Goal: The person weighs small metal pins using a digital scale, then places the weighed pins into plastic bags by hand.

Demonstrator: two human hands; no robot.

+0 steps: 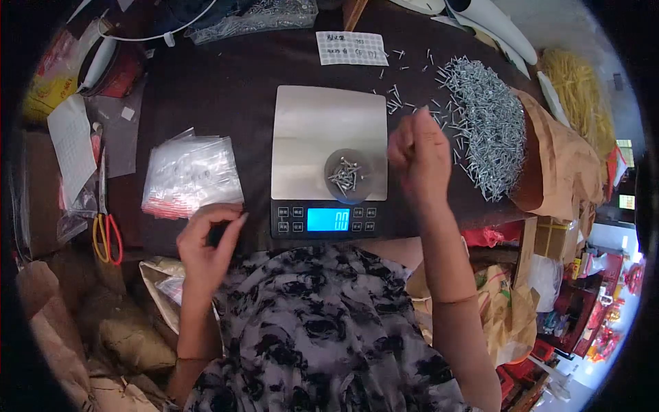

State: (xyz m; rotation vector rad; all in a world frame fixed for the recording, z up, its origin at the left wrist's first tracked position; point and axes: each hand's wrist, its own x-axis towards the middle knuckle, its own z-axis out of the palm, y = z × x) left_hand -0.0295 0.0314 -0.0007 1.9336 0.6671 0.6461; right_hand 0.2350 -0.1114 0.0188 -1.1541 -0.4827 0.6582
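My left hand (211,240) is at the lower right corner of a stack of clear zip bags (192,172) with red edges, its thumb and fingers apart. My right hand (422,151) is raised just right of the scale, its fingers curled together; whatever they hold, if anything, is hidden. The digital scale (329,123) has a silver plate and a lit display that reads 0.0. A small round cup (349,177) with several screws inside stands on the plate's lower right. A large pile of silver screws (487,123) lies to the right, with loose ones scattered beside it.
Behind the scale lies a white label sheet (351,48) with handwriting. A clear box of screws (254,20) stands at the back. Scissors (106,226) with red and yellow handles are at the left. Brown paper (556,151) borders the screw pile.
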